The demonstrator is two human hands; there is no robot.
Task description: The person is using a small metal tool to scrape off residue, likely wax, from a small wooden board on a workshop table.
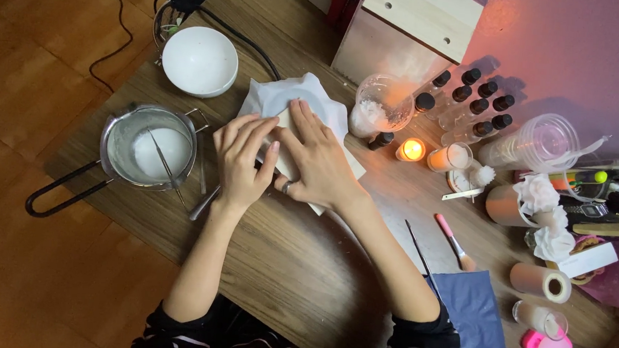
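White and crumpled, the tissue paper (pixel 313 96) lies spread on the wooden table (pixel 283 264), its edges wavy and its middle smoothed over something round and flat beneath; a pale, stiffer sheet sticks out from under it toward the person. It sits near the middle of the table, between the white bowl (pixel 200 60) and the glass jar (pixel 380 103) of white flakes. Both hands lie flat on it. The left hand (pixel 239 160) presses down with its fingers close together and slightly curled. The right hand (pixel 319 159) lies just beside it, fingers straight and together, reaching toward the paper's centre, a ring on one finger; the two hands touch at the fingertips. Neither pinches anything.

To the left stands a dull metal pot (pixel 148 146) with a looped black handle, holding a white solid mass with a thin metal rod resting across it. On the right glows a small lit candle (pixel 411 150), next to rows of dark-capped little bottles (pixel 472 98). A pink-handled brush (pixel 454 241) lies on the grained wood nearer the person.
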